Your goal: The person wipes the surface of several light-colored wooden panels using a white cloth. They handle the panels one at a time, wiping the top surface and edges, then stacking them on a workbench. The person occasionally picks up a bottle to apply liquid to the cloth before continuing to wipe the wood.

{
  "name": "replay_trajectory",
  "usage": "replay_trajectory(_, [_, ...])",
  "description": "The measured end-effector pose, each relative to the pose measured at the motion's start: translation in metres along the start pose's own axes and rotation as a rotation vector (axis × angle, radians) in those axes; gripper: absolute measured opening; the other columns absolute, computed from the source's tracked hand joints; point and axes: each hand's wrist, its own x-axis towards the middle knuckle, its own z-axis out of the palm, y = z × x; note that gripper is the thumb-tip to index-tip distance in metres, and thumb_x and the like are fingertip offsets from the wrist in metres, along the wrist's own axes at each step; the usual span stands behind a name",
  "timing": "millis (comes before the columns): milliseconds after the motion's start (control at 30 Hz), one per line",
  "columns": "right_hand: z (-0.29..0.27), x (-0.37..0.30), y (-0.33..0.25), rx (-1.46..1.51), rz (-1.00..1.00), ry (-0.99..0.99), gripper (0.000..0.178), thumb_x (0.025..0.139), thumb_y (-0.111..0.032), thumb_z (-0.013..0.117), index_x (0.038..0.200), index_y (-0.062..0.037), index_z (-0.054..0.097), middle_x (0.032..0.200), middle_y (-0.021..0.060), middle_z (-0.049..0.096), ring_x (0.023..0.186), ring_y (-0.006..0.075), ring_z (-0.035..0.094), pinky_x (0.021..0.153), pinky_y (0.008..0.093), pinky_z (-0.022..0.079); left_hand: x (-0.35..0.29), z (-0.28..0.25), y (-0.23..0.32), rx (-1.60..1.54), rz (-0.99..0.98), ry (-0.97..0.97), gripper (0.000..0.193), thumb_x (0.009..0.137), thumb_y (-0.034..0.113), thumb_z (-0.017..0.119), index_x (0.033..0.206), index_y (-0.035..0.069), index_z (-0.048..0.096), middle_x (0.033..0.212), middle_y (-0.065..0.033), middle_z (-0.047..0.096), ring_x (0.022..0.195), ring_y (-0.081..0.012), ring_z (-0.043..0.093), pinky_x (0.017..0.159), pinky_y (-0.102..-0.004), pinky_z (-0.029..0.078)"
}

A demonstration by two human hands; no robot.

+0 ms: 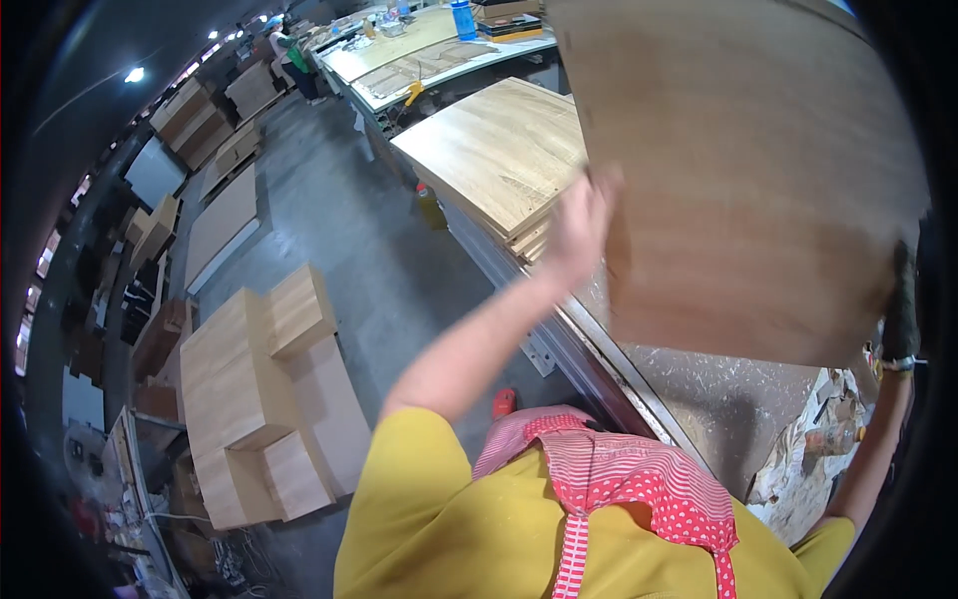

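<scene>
A large brown wooden panel [748, 180] stands raised and tilted in front of me on the right. My right hand [901, 314], in a dark glove, grips the panel's right edge; its fingers are partly lost in the dark rim. My bare left hand [582, 225] is at the panel's left edge, its fingers smeared by motion, so its grip cannot be made out. Just beyond the left hand lies a stack of lighter wooden panels [499, 150]. Below the raised panel is a worktop [689, 389] flecked with white, with a metal edge.
Torn paper [798, 469] and a plastic bottle [833, 437] lie on the worktop at right. Pale wooden box pieces [235, 369] stand on the floor at left. Farther off are a cluttered table [399, 65], a blue bottle [463, 20] and another person [289, 60].
</scene>
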Motion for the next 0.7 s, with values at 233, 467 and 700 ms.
replay_trajectory(233, [0.220,-0.009,-0.042,0.581,0.635,-0.136,0.051,0.091,-0.044,0.060,0.120,-0.0022,0.057,0.111,0.0124,0.063,0.102,0.0163,0.060,0.089,0.0371,0.050,0.214,-0.125,-0.043,0.353,-0.181,-0.322,0.046,0.097,0.043,0.048,0.105,0.000,0.063,0.085,-0.0071,0.064,0.082,-0.0140,0.059,0.075,-0.0305,0.048])
replay_trajectory(467, [0.394,-0.031,-0.033,0.765,0.786,-0.208,0.041,0.094,-0.038,0.058,0.114,-0.0018,0.060,0.096,0.0091,0.066,0.084,0.0168,0.063,0.072,0.0311,0.053,0.282,-0.205,-0.189,0.734,-0.050,-0.480,0.050,0.094,0.046,0.045,0.102,0.001,0.065,0.101,-0.0250,0.064,0.101,-0.0424,0.058,0.088,-0.0442,0.045])
replay_trajectory(700, [0.489,-0.023,-0.085,0.334,0.805,-0.408,0.053,0.089,-0.053,0.056,0.087,-0.0005,0.062,0.064,0.0065,0.056,0.055,0.0148,0.051,0.051,0.0278,0.042,0.339,-0.247,-0.279,1.083,-0.100,-0.587,0.050,0.097,0.047,0.037,0.101,0.004,0.063,0.101,-0.0260,0.064,0.098,-0.0441,0.059,0.087,-0.0503,0.045])
